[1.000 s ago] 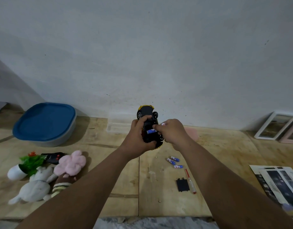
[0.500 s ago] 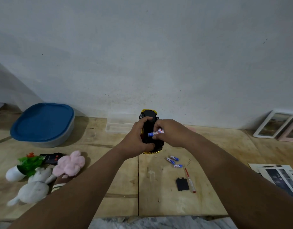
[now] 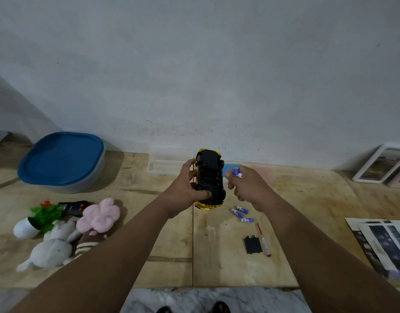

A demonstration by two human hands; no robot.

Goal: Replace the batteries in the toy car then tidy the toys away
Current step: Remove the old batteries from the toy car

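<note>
- my left hand (image 3: 187, 188) has the toy car (image 3: 210, 179) lifted above the desk (image 3: 149, 222), belly up, black underside facing me with the yellow body showing at both ends. the fingers are curled round its left side and the thumb lies across the near end of the chassis.
- my right hand (image 3: 248, 186) is just right of the car, not touching it, and the fingers are pinching a blue and white battery (image 3: 237, 172) that sticks up out of the grip.
- three more batteries (image 3: 241, 213) lie loose on the desk under the right hand, close together.
- just nearer me from those sits the black battery cover (image 3: 252, 244), flat, with a small red-handled screwdriver (image 3: 263, 239) right beside it on its right.
- over on the left there's a pile of soft toys: a pink plush (image 3: 99, 213), a white plush (image 3: 50, 248), a fake plant in a white pot (image 3: 37, 219), and a black remote (image 3: 73, 207) behind them.
- a tub with a blue lid (image 3: 61, 159) sits far left by the wall, and a clear plastic box (image 3: 169, 162) is behind the car.
- picture frames (image 3: 381, 164) lean on the wall at right, printed papers (image 3: 384, 242) near the right edge.
</note>
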